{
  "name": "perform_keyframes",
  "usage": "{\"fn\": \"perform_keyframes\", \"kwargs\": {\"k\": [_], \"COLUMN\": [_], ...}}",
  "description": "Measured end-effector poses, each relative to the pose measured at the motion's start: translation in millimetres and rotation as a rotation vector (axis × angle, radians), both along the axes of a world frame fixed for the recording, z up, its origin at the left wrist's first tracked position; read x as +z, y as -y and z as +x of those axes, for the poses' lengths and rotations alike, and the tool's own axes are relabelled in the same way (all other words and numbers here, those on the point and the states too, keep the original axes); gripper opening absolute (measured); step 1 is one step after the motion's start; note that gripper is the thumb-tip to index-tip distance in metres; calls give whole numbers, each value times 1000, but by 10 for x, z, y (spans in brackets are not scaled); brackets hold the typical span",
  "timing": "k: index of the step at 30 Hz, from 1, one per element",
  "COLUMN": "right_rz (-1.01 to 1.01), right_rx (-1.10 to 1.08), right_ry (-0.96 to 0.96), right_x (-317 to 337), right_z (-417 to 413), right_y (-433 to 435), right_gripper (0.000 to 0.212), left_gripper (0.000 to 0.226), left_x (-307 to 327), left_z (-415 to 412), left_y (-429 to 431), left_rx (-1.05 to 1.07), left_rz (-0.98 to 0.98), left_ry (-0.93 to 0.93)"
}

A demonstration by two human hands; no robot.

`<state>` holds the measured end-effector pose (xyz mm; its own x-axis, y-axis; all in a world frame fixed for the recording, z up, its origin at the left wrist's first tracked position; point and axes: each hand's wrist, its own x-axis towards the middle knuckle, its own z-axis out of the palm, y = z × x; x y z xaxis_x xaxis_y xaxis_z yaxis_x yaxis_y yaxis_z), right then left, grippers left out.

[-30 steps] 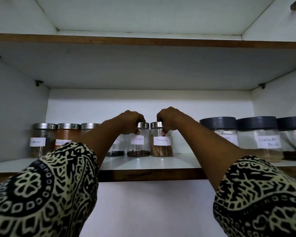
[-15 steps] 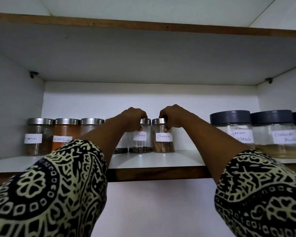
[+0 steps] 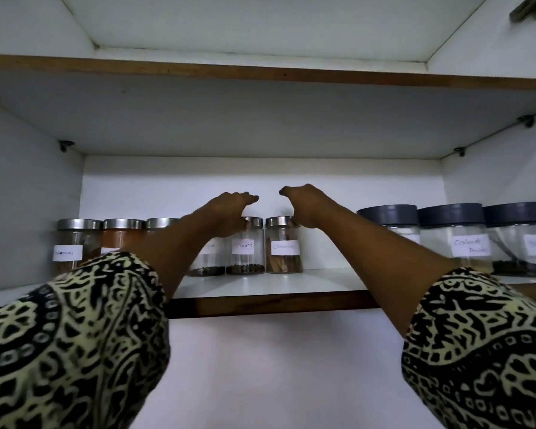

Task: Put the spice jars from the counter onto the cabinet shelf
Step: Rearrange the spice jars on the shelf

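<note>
Grip released
Left hand [image 3: 226,213] and right hand [image 3: 307,207] now loose-fingered over cloves jar [image 3: 246,252], cinnamon jar [image 3: 283,255] on white shelf [image 3: 291,283].

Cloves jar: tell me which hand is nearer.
Left. The left hand is at the lid of the cloves jar; the right hand is over the cinnamon jar beside it.

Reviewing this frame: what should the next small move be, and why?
Probably lift both hands clear and draw them back from the shelf. The cloves jar and cinnamon jar stand upright on it, side by side. The left hand and right hand have their fingers raised above the lids, apparently gripping neither.
</note>
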<state>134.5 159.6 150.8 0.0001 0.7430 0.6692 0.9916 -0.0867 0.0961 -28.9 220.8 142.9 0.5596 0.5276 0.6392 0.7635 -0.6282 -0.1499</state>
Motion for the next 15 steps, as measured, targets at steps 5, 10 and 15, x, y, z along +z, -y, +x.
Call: {"fn": "perform_keyframes", "kwargs": {"k": [5, 10, 15], "right_rz": [75, 107, 38], "right_rx": [24, 24, -43], "right_ry": [16, 8, -8], "right_x": [127, 122, 121], "right_z": [168, 592, 1143], "right_y": [646, 1365, 1788], "right_gripper": [58, 46, 46], "left_gripper": [59, 49, 48], "left_x": [65, 81, 74], "left_z": [181, 663, 1227], "left_y": [505, 1154, 1514], "left_rx": [-97, -263, -322], "left_rz": [56, 120, 97], "left_ry": [-43, -17, -8]}}
